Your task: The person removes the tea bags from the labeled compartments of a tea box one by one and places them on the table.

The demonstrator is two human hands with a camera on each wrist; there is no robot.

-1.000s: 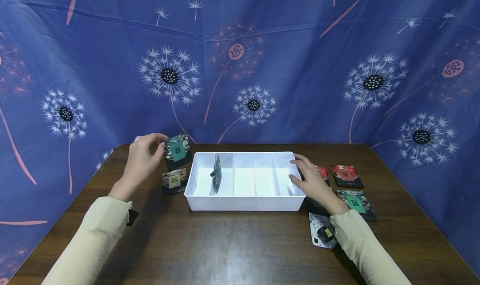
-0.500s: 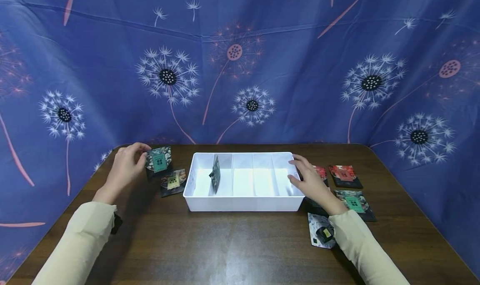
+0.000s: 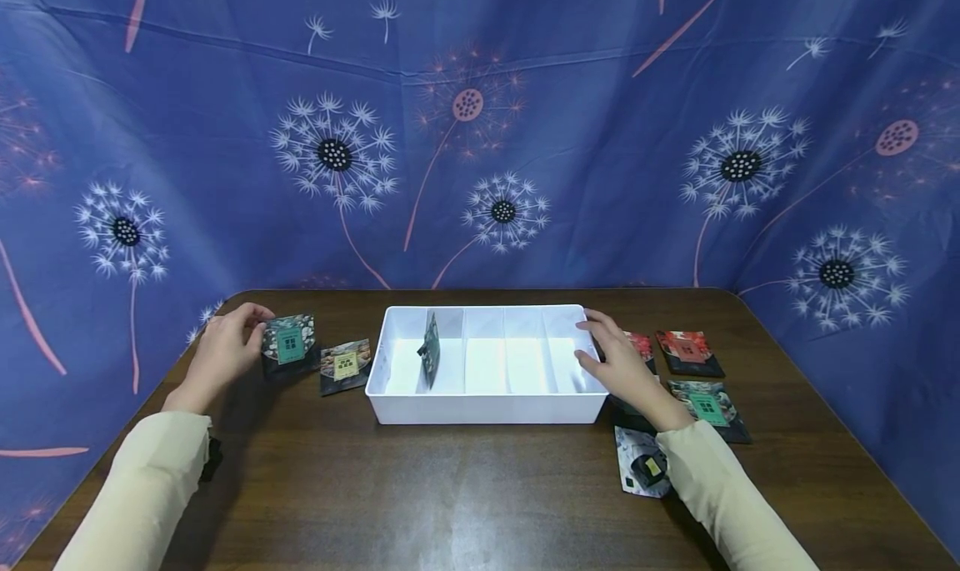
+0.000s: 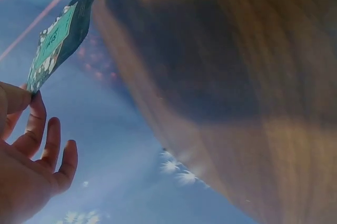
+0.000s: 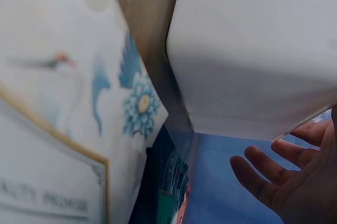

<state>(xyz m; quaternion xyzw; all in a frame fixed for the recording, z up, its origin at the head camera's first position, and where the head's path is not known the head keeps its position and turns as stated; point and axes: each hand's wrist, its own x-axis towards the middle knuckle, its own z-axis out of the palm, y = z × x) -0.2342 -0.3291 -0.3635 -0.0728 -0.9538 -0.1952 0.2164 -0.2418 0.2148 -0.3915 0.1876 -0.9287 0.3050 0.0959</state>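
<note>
My left hand point(image 3: 223, 346), at the table's left side, pinches a dark flat packet with a green label point(image 3: 290, 343) by its upper corner. The left wrist view shows thumb and forefinger on the corner of that packet point(image 4: 60, 34), with the other fingers spread. Beside it lies a dark packet with a yellow label point(image 3: 346, 365). My right hand point(image 3: 622, 367) rests at the right end of a white divided box point(image 3: 491, 408), thumb over its rim. Its relaxed fingers point(image 5: 258, 179) show beyond the box's end wall in the right wrist view.
Another green packet point(image 3: 431, 350) stands upright in a left compartment of the box. Right of the box lie a red packet point(image 3: 690, 352), a green-label packet point(image 3: 708, 409) and a white packet point(image 3: 633, 475), with others partly under my right arm. A blue dandelion-print cloth point(image 3: 600, 137) hangs behind.
My left hand has moved left and nearer the table's front, carrying the green-label packet away from above the yellow-label one. My right hand and the box have stayed put.
</note>
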